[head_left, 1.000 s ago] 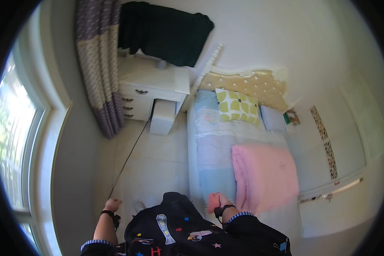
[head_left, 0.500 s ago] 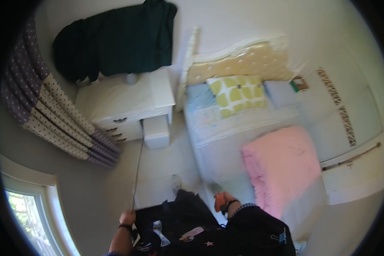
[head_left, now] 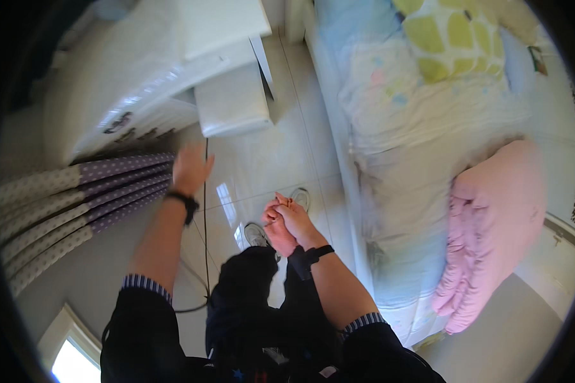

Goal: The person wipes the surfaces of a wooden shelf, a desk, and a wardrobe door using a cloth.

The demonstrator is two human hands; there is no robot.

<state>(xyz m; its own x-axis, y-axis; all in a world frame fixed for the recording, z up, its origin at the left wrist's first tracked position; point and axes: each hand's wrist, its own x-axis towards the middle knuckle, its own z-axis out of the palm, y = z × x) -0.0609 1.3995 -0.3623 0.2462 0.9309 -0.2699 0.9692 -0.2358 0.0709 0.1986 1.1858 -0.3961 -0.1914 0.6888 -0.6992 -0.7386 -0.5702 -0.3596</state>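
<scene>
My left hand (head_left: pixel 190 169), a little blurred, reaches forward beside the curtain's lower end, its fingers stretched and thumb apart. A thin black cable (head_left: pixel 206 210) runs by its thumb toward the stool; I cannot tell if they touch. My right hand (head_left: pixel 294 220) is closed in front of my legs around a pinkish-orange thing (head_left: pixel 280 237), soft-looking, whose kind I cannot make out. A dark grey block (head_left: pixel 299 262) sits against the black band on that wrist.
A white stool (head_left: pixel 233 105) stands half under a plastic-covered white dresser (head_left: pixel 134 83). The dotted purple and cream curtain (head_left: pixel 108 198) hangs at the left. To the right is a bed (head_left: pixel 396 223) with a folded pink quilt (head_left: pixel 492 230) and a green-patterned pillow (head_left: pixel 453 38). Tiled floor (head_left: pixel 287 134) lies between.
My view has dropped and moved nearer the dresser and stool. My left hand has gone forward and opened, off the cable it gripped. The right still holds the pinkish-orange thing.
</scene>
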